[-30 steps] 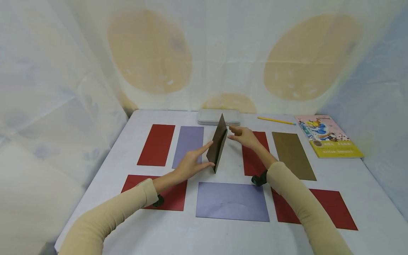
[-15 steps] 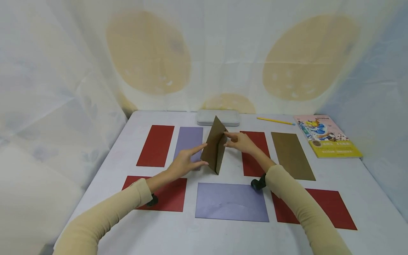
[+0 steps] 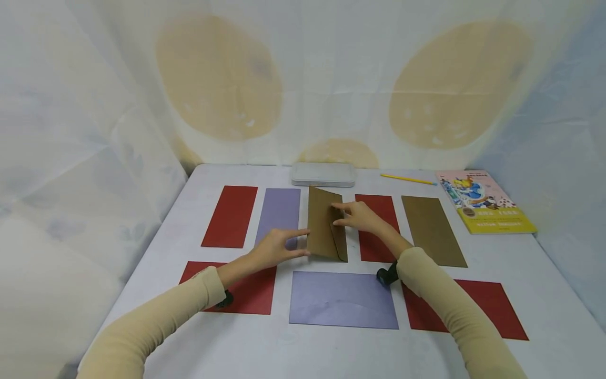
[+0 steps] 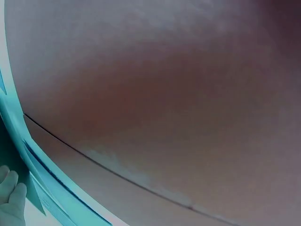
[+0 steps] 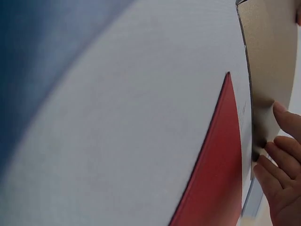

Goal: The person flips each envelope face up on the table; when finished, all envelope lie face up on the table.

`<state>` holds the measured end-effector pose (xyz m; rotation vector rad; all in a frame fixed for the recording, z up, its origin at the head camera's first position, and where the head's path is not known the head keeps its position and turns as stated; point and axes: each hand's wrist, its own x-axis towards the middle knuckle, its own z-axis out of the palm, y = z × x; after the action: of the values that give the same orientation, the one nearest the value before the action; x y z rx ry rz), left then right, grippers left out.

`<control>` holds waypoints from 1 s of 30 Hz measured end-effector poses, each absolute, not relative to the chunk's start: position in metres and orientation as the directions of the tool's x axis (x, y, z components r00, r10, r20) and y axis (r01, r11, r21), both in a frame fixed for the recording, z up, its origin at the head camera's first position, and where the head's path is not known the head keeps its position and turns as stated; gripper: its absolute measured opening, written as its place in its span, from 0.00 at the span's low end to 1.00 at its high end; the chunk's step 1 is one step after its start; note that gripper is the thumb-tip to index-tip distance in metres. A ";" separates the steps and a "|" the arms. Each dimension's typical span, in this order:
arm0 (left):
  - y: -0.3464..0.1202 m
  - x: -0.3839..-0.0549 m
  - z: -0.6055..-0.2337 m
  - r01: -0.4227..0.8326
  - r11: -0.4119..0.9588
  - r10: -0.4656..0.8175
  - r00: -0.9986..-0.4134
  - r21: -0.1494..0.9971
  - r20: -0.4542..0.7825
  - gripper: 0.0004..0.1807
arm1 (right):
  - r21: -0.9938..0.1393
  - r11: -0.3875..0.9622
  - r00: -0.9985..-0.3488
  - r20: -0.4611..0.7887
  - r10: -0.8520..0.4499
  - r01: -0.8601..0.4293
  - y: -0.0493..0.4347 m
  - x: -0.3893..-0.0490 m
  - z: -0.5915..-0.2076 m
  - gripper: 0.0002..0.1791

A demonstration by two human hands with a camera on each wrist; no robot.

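Observation:
A brown envelope point(image 3: 323, 226) lies in the middle of the head view, its flap side facing up and its left part slightly raised. My left hand point(image 3: 273, 248) is at its left edge, index finger and thumb stretched out with their tips right at the paper. From the other side my right hand point(image 3: 362, 217) reaches over the right part of the envelope, its fingertips touching the face near the flap. The right wrist view shows these fingertips against the brown paper point(image 5: 273, 52). In the left wrist view, fingers point(image 4: 14, 193) show only at the lower left corner.
Red envelopes point(image 3: 229, 216) and lilac envelopes point(image 3: 344, 300) lie around the hands, with another brown envelope point(image 3: 434, 231) to the right. Behind them are a grey flat case point(image 3: 323, 173), a yellow pencil point(image 3: 408, 179) and a picture book point(image 3: 485, 202).
The brown envelope has turned from standing on edge to lying nearly flat, its flap side coming up. My right hand has come onto it; my left hand has shifted slightly nearer to me.

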<state>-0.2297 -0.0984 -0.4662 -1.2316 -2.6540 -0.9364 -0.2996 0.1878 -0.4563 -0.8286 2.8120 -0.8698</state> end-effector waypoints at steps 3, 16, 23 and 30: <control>-0.099 -0.230 -0.468 0.723 0.494 0.696 -0.662 0.483 0.280 0.30 | -0.524 0.708 -0.846 0.047 -0.531 -0.474 0.188 -0.299 -0.456 0.33; -0.093 -0.230 -0.471 0.735 0.553 0.727 -0.656 0.393 0.204 0.26 | -0.492 0.724 -0.837 0.016 -0.547 -0.483 0.189 -0.293 -0.454 0.33; -0.092 -0.228 -0.469 0.785 0.469 0.775 -0.585 0.406 0.237 0.24 | -0.460 0.709 -0.808 0.034 -0.588 -0.535 0.198 -0.278 -0.442 0.28; -0.090 -0.223 -0.468 0.796 0.466 0.807 -0.562 0.386 0.183 0.23 | -0.439 0.661 -0.732 -0.012 -0.682 -0.609 0.203 -0.263 -0.441 0.25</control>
<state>-0.2234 -0.0899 -0.4684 -1.4821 -2.7111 -0.6925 -0.2632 0.2027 -0.4412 -1.0584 2.7004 -0.6177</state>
